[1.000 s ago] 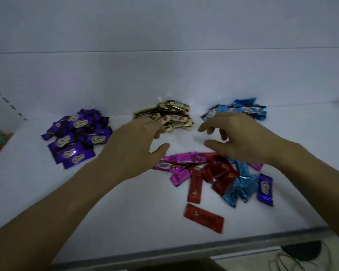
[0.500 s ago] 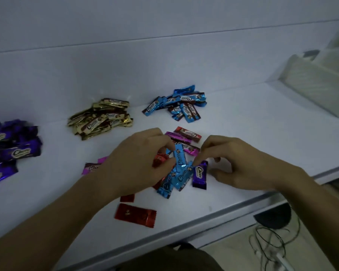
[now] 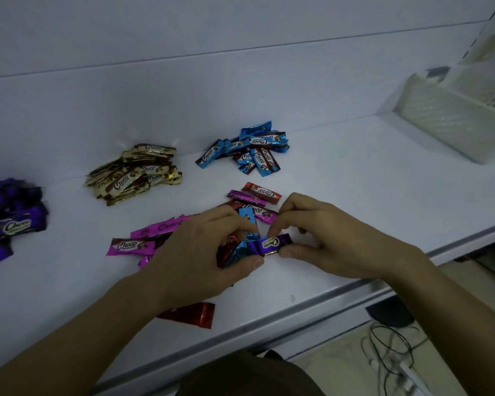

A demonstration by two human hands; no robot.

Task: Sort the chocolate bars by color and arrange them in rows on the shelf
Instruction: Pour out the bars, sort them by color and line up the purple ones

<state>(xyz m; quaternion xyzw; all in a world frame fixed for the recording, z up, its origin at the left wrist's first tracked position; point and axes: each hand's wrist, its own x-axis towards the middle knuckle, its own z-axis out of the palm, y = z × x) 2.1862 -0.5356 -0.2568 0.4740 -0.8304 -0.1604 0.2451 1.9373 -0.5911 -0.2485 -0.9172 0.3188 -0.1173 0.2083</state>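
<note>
One purple bar, right hand pinch

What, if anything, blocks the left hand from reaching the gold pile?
Probably nothing, so yes: only flat pink bars and bare shelf lie between the left hand and the gold pile. It grips blue bars, though.

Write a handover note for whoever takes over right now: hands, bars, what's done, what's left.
Left hand grips blue bars at the mixed pile; right hand pinches a purple bar.
On the shelf: purple pile far left, gold pile middle, blue pile at the back.
Done: those three colours grouped, in heaps only.
Left: sort the mixed pile's pink, red and blue bars, plus one red bar near the front edge, then lay everything in rows.
</note>
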